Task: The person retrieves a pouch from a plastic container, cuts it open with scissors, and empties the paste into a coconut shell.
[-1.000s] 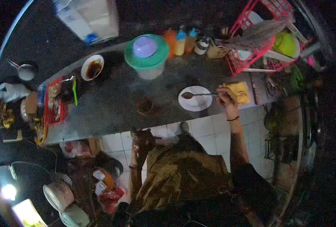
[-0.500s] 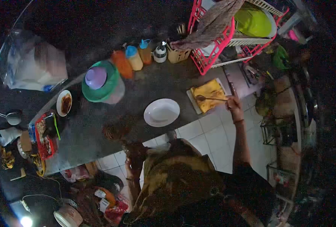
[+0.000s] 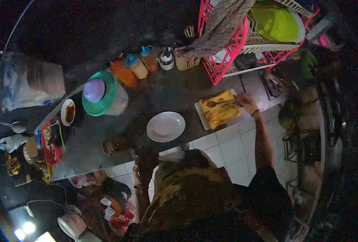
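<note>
In my right hand (image 3: pixel 247 104) is a thin brown spoon (image 3: pixel 212 104), held by its handle. Its bowl rests over a yellow, brown-streaked slab of food (image 3: pixel 218 111), which looks like bread or a folded omelette, on a white board (image 3: pixel 203 117). My left hand (image 3: pixel 137 171) is low at the counter's front edge, fingers closed round a dark brown object (image 3: pixel 147 158) too dim to name. A ribbed brown object (image 3: pixel 113 146) lies just beyond it. Between my hands, slightly farther away, sits a white oval plate (image 3: pixel 166 126).
Sauce bottles (image 3: pixel 136 66), a green-lidded tub (image 3: pixel 99 99) and a white-and-black jar (image 3: pixel 166 59) line the back. A pink dish rack (image 3: pixel 227 60) stands behind the board. Left are a small bowl with brown sauce (image 3: pixel 69 112) and a red tray (image 3: pixel 52 141).
The spoon's bowl has moved over the slab's far part, and my right hand has shifted up, closer to the board. My left hand stays low. The whole view has shifted slightly.
</note>
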A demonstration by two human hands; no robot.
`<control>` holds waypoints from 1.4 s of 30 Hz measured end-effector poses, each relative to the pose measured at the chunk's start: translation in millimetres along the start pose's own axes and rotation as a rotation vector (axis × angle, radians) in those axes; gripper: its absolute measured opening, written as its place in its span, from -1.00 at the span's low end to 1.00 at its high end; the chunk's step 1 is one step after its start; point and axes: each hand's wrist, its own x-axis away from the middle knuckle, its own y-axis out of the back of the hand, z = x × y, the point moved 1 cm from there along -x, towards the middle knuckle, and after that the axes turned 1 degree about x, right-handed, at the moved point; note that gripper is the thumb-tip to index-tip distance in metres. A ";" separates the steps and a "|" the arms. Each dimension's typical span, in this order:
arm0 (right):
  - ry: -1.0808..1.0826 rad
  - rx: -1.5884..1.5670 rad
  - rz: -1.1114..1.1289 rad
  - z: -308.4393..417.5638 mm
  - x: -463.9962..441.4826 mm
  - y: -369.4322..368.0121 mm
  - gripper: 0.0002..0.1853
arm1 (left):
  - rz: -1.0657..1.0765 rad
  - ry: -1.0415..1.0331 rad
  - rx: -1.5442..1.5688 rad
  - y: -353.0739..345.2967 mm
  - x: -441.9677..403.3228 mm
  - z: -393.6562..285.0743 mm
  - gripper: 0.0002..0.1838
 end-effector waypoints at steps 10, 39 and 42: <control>0.178 0.983 -0.462 54.5 -3.5 -48.3 -0.89 | -0.186 -0.076 0.017 11.7 19.0 1.7 -0.21; 0.022 0.349 0.938 165.1 77.5 -523.5 -0.46 | -0.206 -0.046 -0.166 117.7 4.8 -56.3 -0.30; -0.196 0.200 0.970 201.1 85.2 -537.5 -0.50 | 0.008 -0.041 0.246 118.6 11.2 -65.0 -0.28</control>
